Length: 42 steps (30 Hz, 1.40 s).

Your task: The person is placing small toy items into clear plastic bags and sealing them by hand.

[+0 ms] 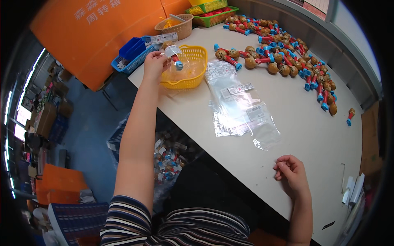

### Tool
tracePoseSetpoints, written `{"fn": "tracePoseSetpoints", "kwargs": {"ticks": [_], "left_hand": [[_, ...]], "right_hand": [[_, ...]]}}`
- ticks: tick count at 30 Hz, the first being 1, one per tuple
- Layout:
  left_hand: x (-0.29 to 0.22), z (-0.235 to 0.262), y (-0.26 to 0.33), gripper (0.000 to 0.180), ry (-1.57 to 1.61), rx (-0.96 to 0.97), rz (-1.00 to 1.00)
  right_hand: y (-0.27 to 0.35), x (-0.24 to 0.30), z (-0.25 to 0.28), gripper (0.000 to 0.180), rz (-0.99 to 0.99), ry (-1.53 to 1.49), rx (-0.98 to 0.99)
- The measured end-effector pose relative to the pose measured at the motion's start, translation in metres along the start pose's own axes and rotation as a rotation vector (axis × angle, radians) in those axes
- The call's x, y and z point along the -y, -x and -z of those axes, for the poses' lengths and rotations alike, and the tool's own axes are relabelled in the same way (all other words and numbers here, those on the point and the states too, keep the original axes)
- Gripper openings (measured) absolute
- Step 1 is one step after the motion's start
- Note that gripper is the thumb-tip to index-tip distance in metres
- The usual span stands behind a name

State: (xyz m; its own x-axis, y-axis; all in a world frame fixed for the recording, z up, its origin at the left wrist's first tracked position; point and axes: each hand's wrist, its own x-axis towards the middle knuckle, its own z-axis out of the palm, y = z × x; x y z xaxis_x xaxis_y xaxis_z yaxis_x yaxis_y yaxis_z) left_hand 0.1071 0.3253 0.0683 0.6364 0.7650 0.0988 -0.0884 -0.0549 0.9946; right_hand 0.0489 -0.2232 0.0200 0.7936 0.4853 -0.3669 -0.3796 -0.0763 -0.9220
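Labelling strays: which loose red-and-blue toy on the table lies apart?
The lone toy near the right edge of the table: a gap separates it from the other toys, which lie bunched together.

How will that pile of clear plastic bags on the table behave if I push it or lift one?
The clear bags look like thin film, so likely light and floppy. Their glossy surfaces may let them slide over each other, and the uneven edges suggest the pile could fan out.

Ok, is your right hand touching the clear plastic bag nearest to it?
Apart. The head view shows a strip of pale tabletop between the right hand's curled fingers and the near end of the clear plastic bag.
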Motion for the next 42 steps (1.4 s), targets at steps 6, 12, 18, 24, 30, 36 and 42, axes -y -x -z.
{"fn": "tracePoseSetpoints", "kwargs": {"ticks": [6,12,18,24,30,36,42], "left_hand": [[-0.024,0.013,0.014,0.034,0.288,0.287,0.364],[-0.024,0.023,0.007,0.033,0.263,0.256,0.109],[0.000,0.091,0.027,0.015,0.507,0.115,-0.338],[0.006,0.101,0.035,0.012,0.344,0.296,-0.208],[-0.013,0.089,0.027,0.008,0.582,0.443,-0.115],[-0.030,0.039,0.036,0.007,0.693,0.591,-0.050],[-0.025,0.032,0.036,0.014,0.752,0.664,0.067]], "right_hand": [[-0.001,0.000,0.004,0.012,-0.012,0.001,-0.007],[-0.003,0.002,0.001,0.012,-0.019,-0.008,-0.005],[-0.004,0.001,-0.001,0.011,-0.022,-0.005,-0.033],[-0.009,0.020,-0.015,0.012,0.055,0.185,-0.035],[-0.060,0.100,-0.099,0.029,0.581,0.707,0.098],[-0.173,0.138,-0.218,0.073,0.608,0.514,0.282],[-0.234,0.150,-0.280,0.062,0.428,-0.048,0.497]]}}
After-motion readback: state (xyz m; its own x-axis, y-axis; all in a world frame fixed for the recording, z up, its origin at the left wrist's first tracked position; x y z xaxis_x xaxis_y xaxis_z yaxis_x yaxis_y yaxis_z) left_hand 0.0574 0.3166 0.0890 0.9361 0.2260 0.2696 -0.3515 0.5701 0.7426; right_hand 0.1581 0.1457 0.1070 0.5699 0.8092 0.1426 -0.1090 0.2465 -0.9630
